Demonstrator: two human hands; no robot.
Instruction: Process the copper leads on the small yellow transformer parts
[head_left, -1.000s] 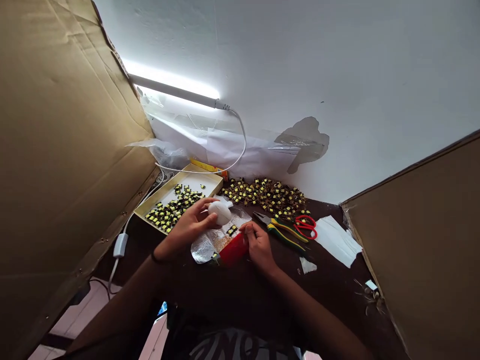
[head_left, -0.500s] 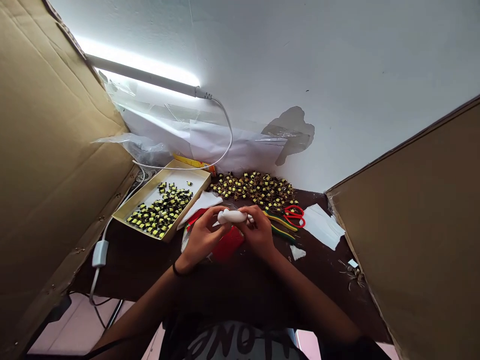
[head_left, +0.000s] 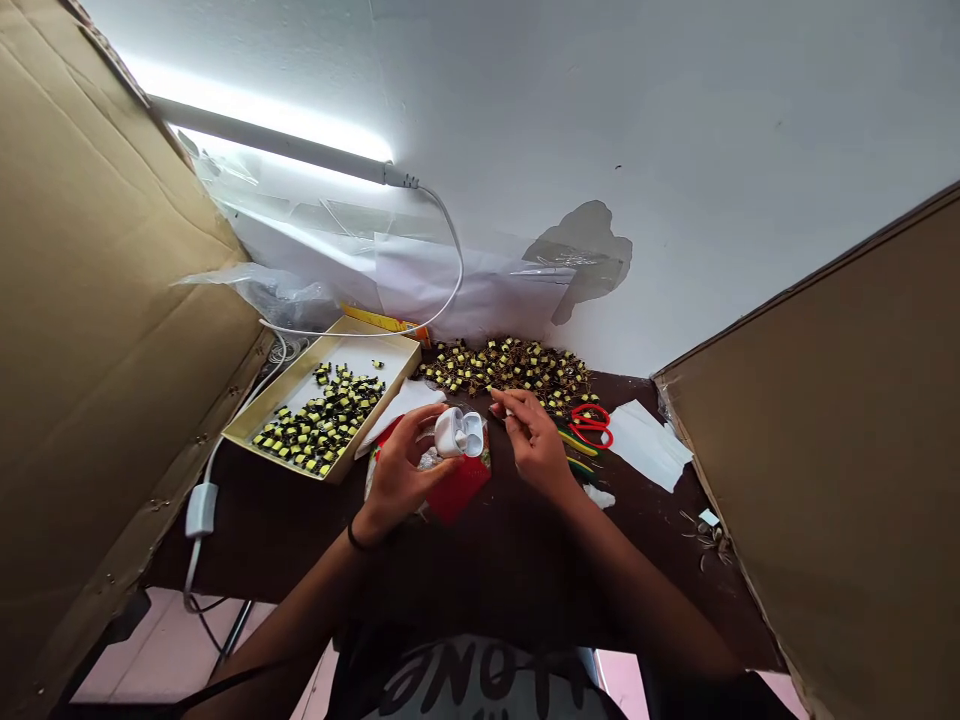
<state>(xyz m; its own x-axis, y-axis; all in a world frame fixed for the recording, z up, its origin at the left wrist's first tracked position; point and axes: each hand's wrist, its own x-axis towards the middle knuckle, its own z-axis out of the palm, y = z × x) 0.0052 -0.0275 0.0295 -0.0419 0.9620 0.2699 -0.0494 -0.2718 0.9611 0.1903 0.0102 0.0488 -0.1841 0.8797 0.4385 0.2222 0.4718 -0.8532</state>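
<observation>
My left hand (head_left: pixel 401 470) is closed around a small white earbud case (head_left: pixel 448 433), thumb below and fingers above. The case's lid (head_left: pixel 473 434) is flipped up on its right side. To the right, apart from the case, my right hand (head_left: pixel 536 445) is pinched. A small pale bit shows between its fingertips, mostly hidden, so I cannot make out what it is. Beneath the case lies a red piece (head_left: pixel 459 490) with clear plastic around it. Pliers with yellow-green handles (head_left: pixel 579 442) and red-handled scissors (head_left: pixel 591 426) rest beside my right hand.
A shallow box (head_left: pixel 349 455) on the left holds many small yellow-and-black parts. A heap of similar parts with wires (head_left: pixel 517 365) lies by the wall. White paper (head_left: pixel 649 445) is on the right. Cardboard panels (head_left: pixel 847 430) flank the dark table, and a lit tube lamp (head_left: pixel 285 140) hangs above.
Both hands were together on the white case. The right hand has drawn away to the right, pinched, and the case now faces me with its lid open in the left hand.
</observation>
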